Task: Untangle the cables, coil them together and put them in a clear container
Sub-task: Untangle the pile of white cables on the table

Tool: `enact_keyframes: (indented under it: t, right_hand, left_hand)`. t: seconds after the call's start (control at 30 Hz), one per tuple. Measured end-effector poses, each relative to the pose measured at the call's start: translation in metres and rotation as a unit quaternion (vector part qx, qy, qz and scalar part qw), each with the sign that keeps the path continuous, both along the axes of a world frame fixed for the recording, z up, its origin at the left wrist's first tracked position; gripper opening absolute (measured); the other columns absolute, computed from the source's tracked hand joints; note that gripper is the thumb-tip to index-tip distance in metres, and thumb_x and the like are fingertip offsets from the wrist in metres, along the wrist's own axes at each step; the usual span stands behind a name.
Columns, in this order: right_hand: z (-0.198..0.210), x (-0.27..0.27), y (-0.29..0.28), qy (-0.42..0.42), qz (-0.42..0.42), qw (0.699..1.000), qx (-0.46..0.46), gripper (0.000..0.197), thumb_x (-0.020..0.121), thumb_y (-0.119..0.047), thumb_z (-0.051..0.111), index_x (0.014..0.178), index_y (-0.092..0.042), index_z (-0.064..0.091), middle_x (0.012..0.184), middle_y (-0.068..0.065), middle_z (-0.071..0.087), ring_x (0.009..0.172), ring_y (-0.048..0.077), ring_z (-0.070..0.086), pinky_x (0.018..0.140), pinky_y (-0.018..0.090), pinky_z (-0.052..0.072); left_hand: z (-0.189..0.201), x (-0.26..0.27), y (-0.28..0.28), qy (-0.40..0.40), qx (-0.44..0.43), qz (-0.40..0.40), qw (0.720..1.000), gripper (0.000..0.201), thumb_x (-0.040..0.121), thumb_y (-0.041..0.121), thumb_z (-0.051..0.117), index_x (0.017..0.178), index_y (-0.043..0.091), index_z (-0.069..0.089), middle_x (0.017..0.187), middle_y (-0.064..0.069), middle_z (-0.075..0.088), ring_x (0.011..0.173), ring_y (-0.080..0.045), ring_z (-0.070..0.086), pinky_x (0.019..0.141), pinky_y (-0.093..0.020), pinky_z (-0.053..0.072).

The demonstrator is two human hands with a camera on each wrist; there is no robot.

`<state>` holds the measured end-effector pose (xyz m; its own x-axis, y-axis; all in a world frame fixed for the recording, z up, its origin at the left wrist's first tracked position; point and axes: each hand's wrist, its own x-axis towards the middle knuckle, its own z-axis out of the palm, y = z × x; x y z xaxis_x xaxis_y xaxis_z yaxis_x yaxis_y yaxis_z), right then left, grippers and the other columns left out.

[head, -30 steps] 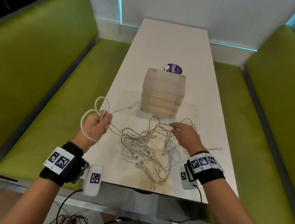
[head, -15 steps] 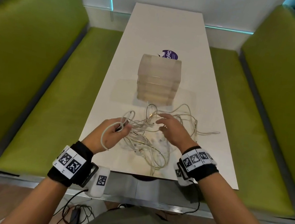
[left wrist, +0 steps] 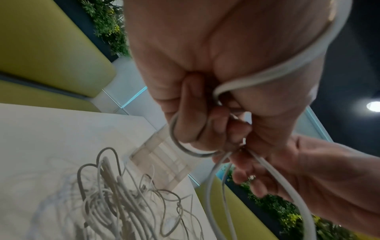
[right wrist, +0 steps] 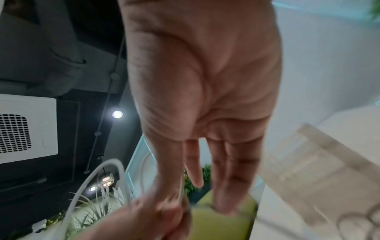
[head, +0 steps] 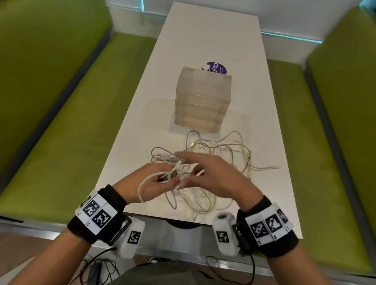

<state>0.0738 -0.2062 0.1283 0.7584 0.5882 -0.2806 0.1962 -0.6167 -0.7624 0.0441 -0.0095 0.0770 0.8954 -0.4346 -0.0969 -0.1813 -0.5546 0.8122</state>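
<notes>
**Both hands on one white cable above the tangle**

My left hand (head: 151, 180) has its fingers curled tight around a white cable (left wrist: 287, 65) that loops over its back. My right hand (head: 216, 176) meets it, thumb and forefinger pinching a strand, other fingers straight. Below them the cable tangle (head: 202, 168) lies on the near table (head: 209, 38). Just beyond stands the clear container (head: 202, 101), with a purple sticker (head: 217, 67) behind it.

hands (head: 177, 179) have met over the tangle (head: 202, 168) (left brought its loop (head: 144, 184) inward).
</notes>
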Motion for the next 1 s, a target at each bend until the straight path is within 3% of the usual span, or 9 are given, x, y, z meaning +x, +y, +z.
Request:
enact_keyframes:
  t: [0.07,0.17,0.27,0.33,0.43,0.6,0.87,0.93,1.0]
  right_hand:
    - [-0.008,-0.008,0.006,0.025,-0.009,0.997,0.076,0.041,0.079,-0.035,0.073,0.118,-0.028,0.062,0.110,-0.006,0.068,0.097,0.009,0.064,0.088,0.029,0.050]
    - [-0.015,-0.012,0.006,0.032,-0.049,0.995,0.080,0.024,0.083,-0.035,0.069,0.104,-0.024,0.066,0.089,-0.006,0.067,0.080,0.008,0.064,0.077,0.033,0.053]
    - [-0.018,-0.011,-0.001,0.051,-0.087,0.990,0.099,0.015,0.088,-0.023,0.065,0.103,-0.019,0.067,0.071,-0.008,0.063,0.054,0.002,0.055,0.058,0.024,0.048]
    - [-0.019,-0.009,-0.008,0.080,-0.083,0.988,0.105,0.012,0.089,-0.019,0.064,0.100,-0.015,0.067,0.065,-0.001,0.064,0.051,0.010,0.053,0.055,0.025,0.047]
    - [-0.024,-0.012,-0.021,0.136,-0.049,0.986,0.082,0.014,0.089,-0.016,0.064,0.089,-0.003,0.069,0.065,0.003,0.064,0.051,0.012,0.054,0.053,0.023,0.048]
    - [-0.029,-0.029,-0.031,0.306,0.056,0.944,0.107,0.009,0.089,-0.011,0.063,0.088,-0.004,0.069,0.065,0.003,0.063,0.049,0.010,0.055,0.051,0.019,0.048]
    - [-0.011,-0.042,-0.037,0.381,0.123,0.902,0.164,0.011,0.091,-0.004,0.057,0.093,0.004,0.064,0.065,0.004,0.061,0.051,0.011,0.053,0.053,0.016,0.046]
    - [-0.009,-0.042,-0.040,0.362,0.098,0.911,0.174,0.010,0.091,-0.006,0.057,0.092,0.001,0.065,0.065,0.004,0.061,0.053,0.013,0.054,0.054,0.017,0.046]
    - [-0.012,-0.038,-0.042,0.261,0.040,0.956,0.129,0.012,0.091,-0.014,0.059,0.090,-0.005,0.067,0.066,0.003,0.063,0.059,0.017,0.054,0.057,0.022,0.045]
  left_hand:
    - [-0.001,-0.001,-0.002,0.015,-0.004,0.006,1.000,0.053,0.077,0.063,0.045,0.093,0.018,0.067,0.090,-0.002,0.069,0.085,-0.018,0.063,0.076,-0.037,0.050]
    - [-0.001,-0.005,-0.004,0.043,-0.028,0.027,0.998,0.042,0.074,0.058,0.054,0.088,0.022,0.069,0.081,-0.001,0.069,0.078,-0.018,0.063,0.074,-0.036,0.050]
    - [-0.003,-0.008,-0.004,0.064,-0.104,0.032,0.992,0.025,0.073,0.037,0.075,0.094,0.025,0.067,0.064,0.005,0.052,0.061,-0.012,0.050,0.062,-0.028,0.045]
    - [-0.004,-0.012,0.002,0.078,-0.189,0.050,0.978,0.047,0.071,0.018,0.078,0.113,0.025,0.060,0.064,0.009,0.038,0.057,-0.006,0.039,0.057,-0.019,0.037]
    - [-0.008,-0.011,0.018,0.097,-0.336,0.073,0.934,0.072,0.067,-0.001,0.069,0.134,0.011,0.044,0.071,0.007,0.039,0.061,-0.006,0.037,0.056,-0.018,0.035]
    - [-0.006,0.000,0.031,0.126,-0.475,0.218,0.843,0.053,0.057,-0.005,0.045,0.106,0.010,0.057,0.074,0.000,0.048,0.059,-0.009,0.040,0.049,-0.021,0.031]
    - [-0.022,0.006,0.028,0.072,-0.334,0.191,0.920,0.025,0.089,0.000,0.048,0.111,0.011,0.054,0.104,-0.011,0.062,0.090,-0.016,0.066,0.076,-0.028,0.056]
    - [-0.025,0.005,0.026,0.084,-0.329,0.183,0.923,0.020,0.091,0.001,0.049,0.109,0.009,0.055,0.101,-0.012,0.064,0.090,-0.019,0.067,0.076,-0.031,0.057]
    - [-0.026,0.004,0.023,0.098,-0.326,0.180,0.923,0.019,0.096,-0.004,0.043,0.105,0.007,0.055,0.093,-0.010,0.068,0.087,-0.021,0.068,0.076,-0.034,0.058]
